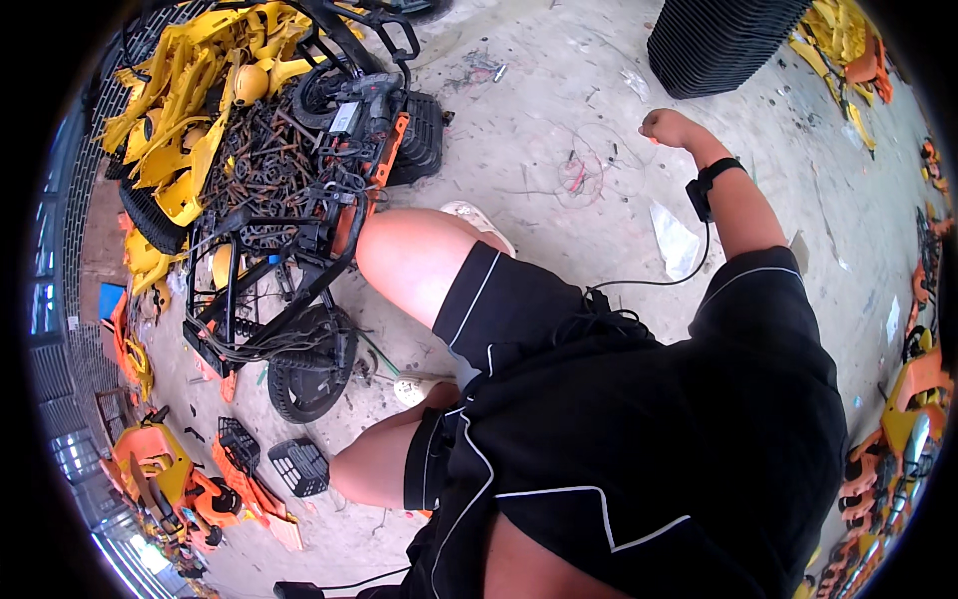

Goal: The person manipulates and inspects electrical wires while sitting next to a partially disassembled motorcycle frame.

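Note:
My right hand (671, 129) is stretched out over the concrete floor, away from the frame. Its fingers are curled closed, and a tiny orange-red spot shows at them; what they hold, if anything, is too small to name. A black strap with a small box (702, 198) sits on that wrist, its cable running back to my waist. My left hand is out of sight; only a black box with a cable (297, 590) shows at the lower edge. By my knees stands a black vehicle frame (261, 344) with a wheel (311, 369). A cordless power tool (377, 98) lies on its upper part.
Rusty metal parts (261, 165) are heaped beside the frame, with yellow plastic panels (180, 150) behind. Thin wires (579, 178) and a white sheet (675, 242) lie on the floor. A tall black stack (714, 45) stands at the top; black crates (299, 467) lie lower left.

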`<control>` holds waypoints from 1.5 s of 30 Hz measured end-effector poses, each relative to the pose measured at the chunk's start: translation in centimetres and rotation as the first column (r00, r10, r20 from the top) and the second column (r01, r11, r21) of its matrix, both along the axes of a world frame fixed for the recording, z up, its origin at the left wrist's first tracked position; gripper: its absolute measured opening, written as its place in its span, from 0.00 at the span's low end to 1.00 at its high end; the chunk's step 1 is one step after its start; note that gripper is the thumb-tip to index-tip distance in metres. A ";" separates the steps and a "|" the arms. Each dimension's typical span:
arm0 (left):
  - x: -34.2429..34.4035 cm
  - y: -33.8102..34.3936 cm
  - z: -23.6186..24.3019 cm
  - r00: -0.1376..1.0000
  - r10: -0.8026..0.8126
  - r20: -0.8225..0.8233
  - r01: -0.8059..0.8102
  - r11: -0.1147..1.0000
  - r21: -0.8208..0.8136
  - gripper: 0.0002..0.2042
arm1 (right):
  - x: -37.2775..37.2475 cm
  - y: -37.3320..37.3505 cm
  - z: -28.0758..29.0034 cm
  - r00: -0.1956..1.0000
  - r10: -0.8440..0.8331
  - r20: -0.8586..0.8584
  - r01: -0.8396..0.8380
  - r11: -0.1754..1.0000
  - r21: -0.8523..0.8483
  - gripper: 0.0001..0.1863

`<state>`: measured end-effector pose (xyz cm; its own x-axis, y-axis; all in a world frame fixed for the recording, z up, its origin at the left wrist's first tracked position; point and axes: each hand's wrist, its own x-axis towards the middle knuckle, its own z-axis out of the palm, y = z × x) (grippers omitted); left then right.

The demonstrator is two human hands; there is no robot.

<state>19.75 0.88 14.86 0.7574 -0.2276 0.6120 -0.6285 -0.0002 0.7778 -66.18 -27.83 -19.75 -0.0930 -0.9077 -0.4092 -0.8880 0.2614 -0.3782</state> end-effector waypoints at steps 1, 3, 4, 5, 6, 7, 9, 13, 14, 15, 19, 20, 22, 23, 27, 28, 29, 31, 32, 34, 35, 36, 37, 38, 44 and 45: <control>-0.3 -0.2 1.6 0.999 -0.039 -0.009 0.039 0.997 -0.066 0.22 | 0.7 -0.2 1.2 0.998 -0.031 0.063 0.031 0.999 -0.006 0.23; -1.3 -0.9 4.5 0.992 -0.126 -0.018 0.121 0.977 -0.177 0.22 | 2.7 -0.6 3.6 0.979 -0.088 0.186 0.092 0.996 -0.013 0.21; -1.7 -1.3 5.8 0.983 -0.183 -0.023 0.173 0.957 -0.231 0.22 | 3.9 -0.9 5.0 0.980 -0.028 0.195 0.043 0.997 -0.069 0.20; -2.1 -1.8 7.0 0.969 -0.246 -0.019 0.231 0.930 -0.288 0.22 | 5.3 -1.2 6.8 0.979 0.031 0.202 -0.004 0.992 -0.129 0.19; -2.5 -2.0 8.2 0.950 -0.313 -0.003 0.292 0.891 -0.348 0.22 | 7.0 -1.4 8.6 0.974 0.094 0.205 -0.055 0.981 -0.188 0.18; -3.1 -2.5 8.7 0.932 -0.361 -0.015 0.328 0.864 -0.382 0.22 | 8.8 -1.5 10.5 0.963 0.163 0.214 -0.110 0.964 -0.241 0.18; -13.2 -6.4 8.1 0.945 -0.275 -0.177 0.210 0.924 -0.318 0.22 | 12.5 -1.1 14.6 0.933 0.295 0.206 -0.214 0.915 -0.341 0.17; -10.9 -7.3 7.5 0.750 -0.621 -0.228 0.532 0.771 -0.349 0.18 | 21.3 0.8 22.9 0.801 0.598 0.031 -0.538 0.740 -0.403 0.17; -10.3 -7.5 7.2 0.662 -0.731 -0.167 0.637 0.666 -0.388 0.17 | 23.4 1.5 24.9 0.735 0.678 -0.019 -0.627 0.668 -0.400 0.17; -9.5 -7.6 7.0 0.588 -0.793 -0.162 0.674 0.590 -0.445 0.16 | 25.6 2.1 26.6 0.655 0.752 -0.071 -0.711 0.583 -0.394 0.18; -13.9 -11.4 3.6 0.323 -0.930 -0.177 0.873 0.365 -0.324 0.14 | 32.1 3.5 30.9 0.435 0.870 -0.230 -0.828 0.287 -0.482 0.20; -14.7 -12.1 2.8 0.290 -0.940 -0.182 0.865 0.339 -0.371 0.13 | 34.0 3.5 31.8 0.395 0.887 -0.239 -0.796 0.202 -0.570 0.21; -17.5 -12.8 1.4 0.369 -0.870 -0.326 0.813 0.472 -0.340 0.12 | 38.0 3.0 33.2 0.329 0.917 -0.225 -0.678 0.064 -0.732 0.24; -18.6 -13.5 0.3 0.322 -0.868 -0.378 0.834 0.449 -0.320 0.12 | 39.8 2.8 33.2 0.311 0.929 -0.203 -0.598 0.025 -0.801 0.26; -18.6 -15.2 -4.5 0.249 -0.758 -0.603 0.850 0.469 -0.238 0.09 | 45.3 2.2 30.1 0.174 0.948 0.268 -0.447 0.319 -0.836 0.34; -18.2 -15.6 -5.8 0.240 -0.735 -0.635 0.853 0.471 -0.223 0.09 | 46.7 1.6 28.0 0.137 0.924 0.358 -0.438 0.381 -0.815 0.35; -18.0 -16.1 -7.0 0.221 -0.709 -0.670 0.861 0.464 -0.207 0.09 | 47.7 1.1 26.2 0.110 0.886 0.450 -0.429 0.451 -0.783 0.37; -17.0 -15.8 -8.5 0.122 -0.660 -0.741 0.858 0.446 -0.255 0.09 | 51.2 1.3 22.7 -0.025 0.728 0.685 -0.482 0.592 -0.646 0.41; -17.0 -16.1 -9.1 0.135 -0.637 -0.759 0.869 0.445 -0.219 0.09 | 52.6 1.5 20.9 -0.121 0.626 0.770 -0.500 0.632 -0.592 0.37; -16.5 -16.0 -10.1 0.128 -0.597 -0.792 0.875 0.445 -0.193 0.09 | 54.5 1.6 18.9 -0.157 0.424 0.892 -0.656 0.631 -0.415 0.29; -16.1 -15.8 -10.6 0.143 -0.589 -0.795 0.878 0.447 -0.173 0.08 | 54.8 1.6 18.3 -0.080 0.346 0.935 -0.765 0.580 -0.280 0.25; -15.6 -15.7 -11.1 0.167 -0.588 -0.791 0.875 0.458 -0.156 0.08 | 54.8 2.3 18.2 -0.035 0.376 0.926 -0.755 0.597 -0.272 0.17; -14.7 -15.8 -11.5 0.191 -0.602 -0.775 0.862 0.481 -0.161 0.08 | 54.9 2.1 17.4 -0.047 0.375 0.926 -0.724 0.626 -0.290 0.16; -13.9 -16.0 -12.1 0.211 -0.615 -0.759 0.846 0.504 -0.173 0.09 | 54.8 1.7 16.7 -0.053 0.376 0.925 -0.693 0.653 -0.305 0.15; -9.4 -17.1 -18.1 -0.168 -0.806 -0.568 0.569 0.391 -0.724 0.11 | 56.0 -2.2 17.7 0.148 0.350 0.925 -0.600 0.775 -0.198 0.12; -9.2 -17.5 -18.6 -0.174 -0.808 -0.564 0.502 0.419 -0.756 0.11 | 56.6 -3.0 17.5 0.164 0.380 0.910 -0.582 0.783 -0.222 0.12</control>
<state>10.52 -16.66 -3.71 0.2723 -0.9608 -0.0511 0.7679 0.1850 0.6132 -9.59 -30.81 -2.28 0.8387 -0.5439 -0.0258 0.0041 0.0537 -0.9986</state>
